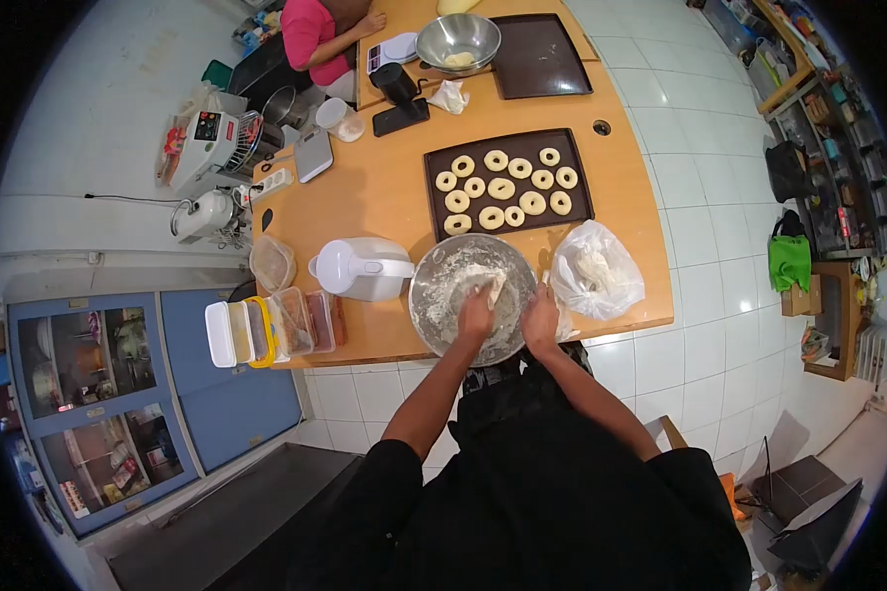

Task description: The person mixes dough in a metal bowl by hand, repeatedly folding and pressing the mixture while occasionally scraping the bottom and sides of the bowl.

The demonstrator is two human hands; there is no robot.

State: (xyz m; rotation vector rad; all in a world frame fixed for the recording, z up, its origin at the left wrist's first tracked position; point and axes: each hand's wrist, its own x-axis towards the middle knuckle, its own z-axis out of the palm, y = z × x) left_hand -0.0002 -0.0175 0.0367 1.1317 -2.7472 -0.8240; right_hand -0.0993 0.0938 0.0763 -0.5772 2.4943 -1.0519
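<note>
A large metal mixing bowl [432, 320] stands at the table's front edge, its inside smeared with flour and sticky dough. My left hand [475, 313] reaches down into it, fingers closed on a pale, floury lump of dough [497, 287]; the fingertips are partly hidden. At the bowl's right side, my right hand [539, 317] grips the rim. Beside that hand sits a clear plastic bag [601, 271] with pale stuff inside. Behind the bowl lies a dark baking tray [440, 159] bearing several rings of raw dough [502, 188].
Left of the bowl are a white pitcher [365, 268] and several plastic containers [291, 320]. Farther back stand a scale [314, 156], a phone [401, 116], a black jug [395, 85], another metal bowl [458, 37] and a second tray [542, 59]. A person in a pink sleeve [308, 37] is across the table.
</note>
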